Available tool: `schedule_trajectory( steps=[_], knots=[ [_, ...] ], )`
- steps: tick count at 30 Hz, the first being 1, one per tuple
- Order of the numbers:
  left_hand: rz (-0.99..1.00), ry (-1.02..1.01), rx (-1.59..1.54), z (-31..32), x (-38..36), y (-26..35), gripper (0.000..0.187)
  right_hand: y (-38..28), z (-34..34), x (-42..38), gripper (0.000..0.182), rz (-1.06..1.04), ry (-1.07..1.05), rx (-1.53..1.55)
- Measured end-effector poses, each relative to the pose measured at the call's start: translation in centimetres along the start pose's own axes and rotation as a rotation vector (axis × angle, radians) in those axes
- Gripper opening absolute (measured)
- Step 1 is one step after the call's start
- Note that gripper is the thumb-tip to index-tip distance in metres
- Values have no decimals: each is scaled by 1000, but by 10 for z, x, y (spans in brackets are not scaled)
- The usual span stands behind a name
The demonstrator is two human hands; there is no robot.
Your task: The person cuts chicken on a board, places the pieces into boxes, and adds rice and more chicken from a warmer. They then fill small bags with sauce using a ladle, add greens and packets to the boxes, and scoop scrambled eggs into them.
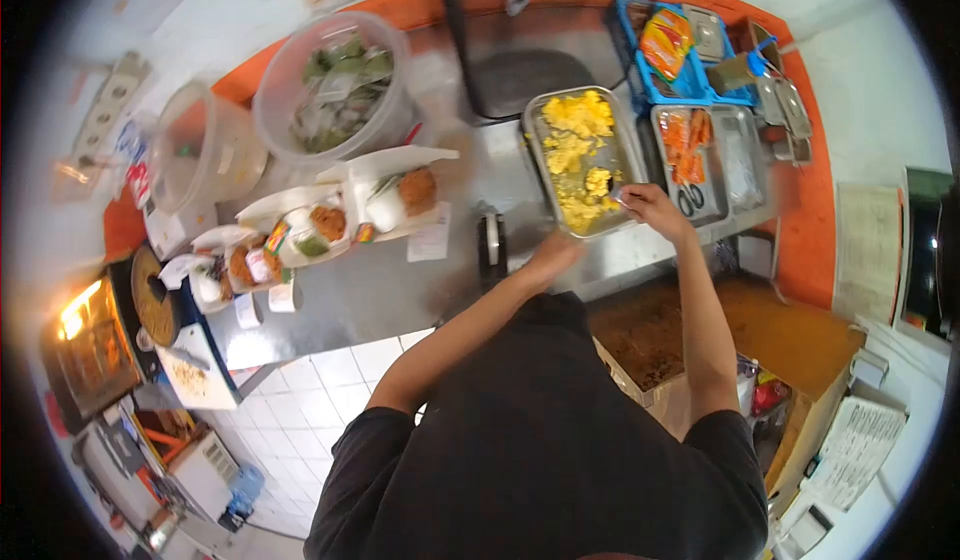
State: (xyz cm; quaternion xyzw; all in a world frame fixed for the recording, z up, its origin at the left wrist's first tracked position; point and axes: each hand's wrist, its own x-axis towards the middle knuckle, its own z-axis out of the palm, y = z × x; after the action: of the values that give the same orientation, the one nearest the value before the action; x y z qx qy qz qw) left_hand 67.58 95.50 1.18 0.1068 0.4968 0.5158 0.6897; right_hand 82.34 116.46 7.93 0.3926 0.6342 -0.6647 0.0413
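Observation:
A metal tray [536,138] of yellow scrambled egg [576,115] stands on the counter ahead of me. My right hand [652,207] is over the tray's near right edge, closed around a small spoon [614,193] whose end dips into the egg. At the near left corner of the tray is my left hand [556,255], its fingers blurred and partly hidden against the rim. Just right of the egg, a second metal tray [712,200] contains orange-red food pieces [686,145] and the handles of black scissors [690,198].
Open paper boxes [390,222] with fried chicken and rice line the counter to the left. Behind them is a clear plastic tub [275,110] of wrapped green packets. A blue crate [630,55] stands at the back right. Below the counter is an open cardboard box [800,330].

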Motion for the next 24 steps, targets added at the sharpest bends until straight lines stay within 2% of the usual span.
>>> schedule_trajectory(
  steps=[2, 3, 6, 9, 11, 15, 17, 19, 21, 22, 24],
  knots=[
    [-136, -194, 278, -12, -1, -2, 55, -18, 15, 8, 14, -35, -85, -21],
    [-134, -164, 270, -21, -13, -3, 55, -35, 26, 10, 16, -51, -122, -55],
    [152, -498, 600, -24, -83, 45, 65, -60, 73, 35, 19, -104, -221, -116],
    [118, -505, 463, -46, -132, 59, 62, -84, 138, 63, 21, -151, -323, -167],
    [122, -430, 467, -66, -158, 57, 58, -97, 180, 80, 22, -186, -408, -211],
    [152, -149, 340, -102, -203, 42, 57, -75, 231, 122, 20, -180, -448, -161],
    [161, -51, 273, -114, -222, 35, 57, -78, 245, 120, 18, -562, -171, -430],
    [133, 69, 199, -123, -236, 28, 56, -75, 251, 112, 22, -552, -108, -463],
    [130, 82, 159, -130, -241, 20, 55, -66, 250, 108, 31, -888, 2, -946],
    [125, 91, 127, -131, -242, 19, 55, -62, 251, 108, 31, -884, -1, -950],
    [116, 85, 131, -131, -241, 20, 55, -53, 251, 106, 40, -727, -56, -922]
  ],
)
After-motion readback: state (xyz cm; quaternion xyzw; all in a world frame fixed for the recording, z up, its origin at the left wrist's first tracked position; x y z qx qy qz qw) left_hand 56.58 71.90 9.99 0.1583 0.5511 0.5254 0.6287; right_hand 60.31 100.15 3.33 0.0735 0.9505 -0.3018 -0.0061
